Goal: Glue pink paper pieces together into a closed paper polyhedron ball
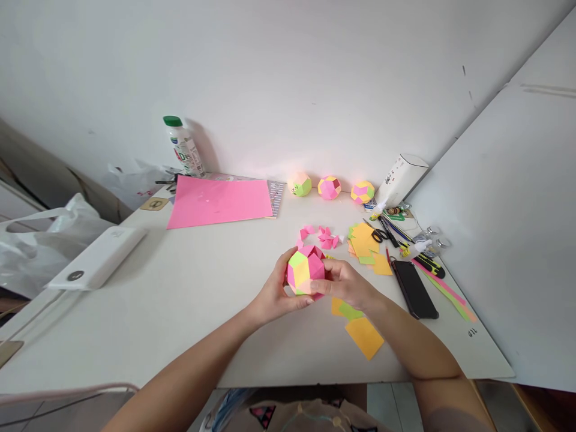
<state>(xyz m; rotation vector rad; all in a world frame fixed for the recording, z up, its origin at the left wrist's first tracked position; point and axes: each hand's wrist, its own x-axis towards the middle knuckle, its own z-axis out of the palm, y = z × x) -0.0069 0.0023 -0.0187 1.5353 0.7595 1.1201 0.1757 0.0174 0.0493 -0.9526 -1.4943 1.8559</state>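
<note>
Cradling the multicoloured paper ball (300, 273) over the desk (202, 282), at the clock's centre, the left hand (276, 295) curves round its nine-o'clock side, probably to steady it against the right hand (348, 284), which pinches its three-o'clock edge. Loose pink pieces (328, 239) lie just beyond at one o'clock, seemingly for easy reach. The bottle (186, 151) between ten and eleven shows a big "D"; its smaller print is unreadable

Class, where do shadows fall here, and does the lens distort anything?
Head view: soft shadows right of the bottle, on the wall, and beside the white device, on the table; head view: forearms probably stretched by the lens; head view: held paper ball, facets distinct.
</note>
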